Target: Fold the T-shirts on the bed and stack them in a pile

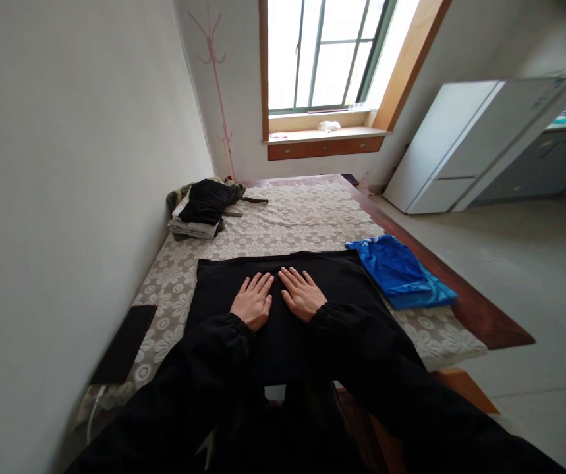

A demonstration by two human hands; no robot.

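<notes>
A black cloth garment (283, 342) lies spread flat at the near end of the table, its far edge roughly straight. On its left half rests my left hand (254, 301), palm down with the fingers stretched out. My right hand (301, 293) lies flat just beside it, fingers also extended and slightly spread. The two hands are close together but apart, and neither grips the fabric. What kind of garment it is, I cannot tell, since my dark sleeves cover its near part.
A patterned cloth covers the table (292, 217). To the right lies a folded blue garment (398, 270); at the far left sits a pile of folded clothes (206, 207). A dark flat object (125, 343) lies by the left wall. A pink coat rack (218, 85) stands behind.
</notes>
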